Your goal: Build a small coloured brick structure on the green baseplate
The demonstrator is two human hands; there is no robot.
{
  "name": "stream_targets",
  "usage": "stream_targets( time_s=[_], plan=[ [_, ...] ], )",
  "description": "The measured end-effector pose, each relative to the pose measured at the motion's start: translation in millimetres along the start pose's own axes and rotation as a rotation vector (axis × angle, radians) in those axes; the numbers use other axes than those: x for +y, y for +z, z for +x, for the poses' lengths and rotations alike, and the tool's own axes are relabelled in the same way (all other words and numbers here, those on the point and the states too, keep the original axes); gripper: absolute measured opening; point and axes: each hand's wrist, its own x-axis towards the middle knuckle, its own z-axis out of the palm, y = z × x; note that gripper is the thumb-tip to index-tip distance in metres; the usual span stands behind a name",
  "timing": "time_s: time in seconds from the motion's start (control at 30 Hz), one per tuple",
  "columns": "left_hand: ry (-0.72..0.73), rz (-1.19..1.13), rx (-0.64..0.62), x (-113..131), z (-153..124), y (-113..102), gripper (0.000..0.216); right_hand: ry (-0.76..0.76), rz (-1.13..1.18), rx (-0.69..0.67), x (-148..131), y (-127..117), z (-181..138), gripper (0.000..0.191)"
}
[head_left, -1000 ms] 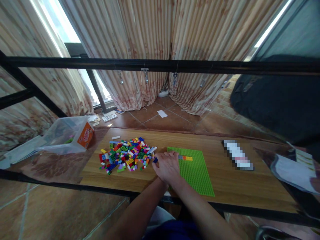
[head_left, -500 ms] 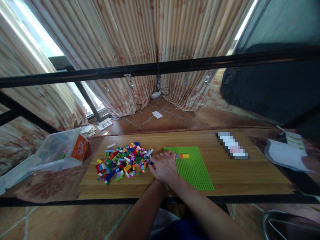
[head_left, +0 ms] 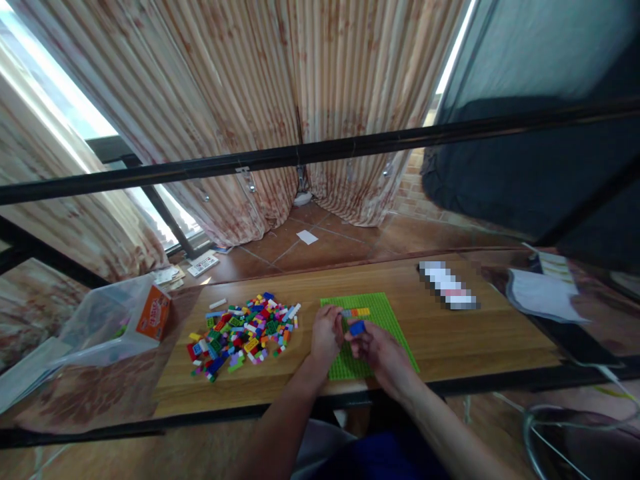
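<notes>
My right hand (head_left: 383,357) pinches a blue toy building brick (head_left: 357,327) between thumb and fingers, just above the green baseplate (head_left: 385,310). My left hand (head_left: 326,333) is over the plate's left part with its fingers curled in. What those fingers hold, if anything, is hidden. Beyond both hands, a short row of bricks (head_left: 361,312) in grey-blue, orange and yellow sits on the plate. To the left of my left hand spreads a loose pile of mixed coloured bricks (head_left: 250,328).
The wooden tabletop (head_left: 450,340) carries a pixelated flat object (head_left: 447,285) at right. A clear plastic box (head_left: 107,320) with an orange label stands at the left end. White cloth or paper (head_left: 540,293) lies at the right end. A black bar (head_left: 340,152) crosses beyond the table.
My hands were crossed, the right over the left beside the pile. Now they are apart above the plate, and the blue brick shows in my right hand. The view has shifted slightly.
</notes>
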Motion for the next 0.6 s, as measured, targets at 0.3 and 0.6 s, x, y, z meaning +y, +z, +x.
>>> stream_targets(
  time_s=[0.3, 0.6],
  plan=[
    [0.376, 0.567, 0.116, -0.4, 2.0, -13.4, 0.040, 0.009, -0.189, 0.319, -0.8, -74.2, -27.7, 0.058],
    [0.396, 0.570, 0.074, 10.6, -32.6, -28.0, 0.039, -0.016, -0.374, 0.307, 1.1, -73.1, -20.5, 0.064]
  ],
)
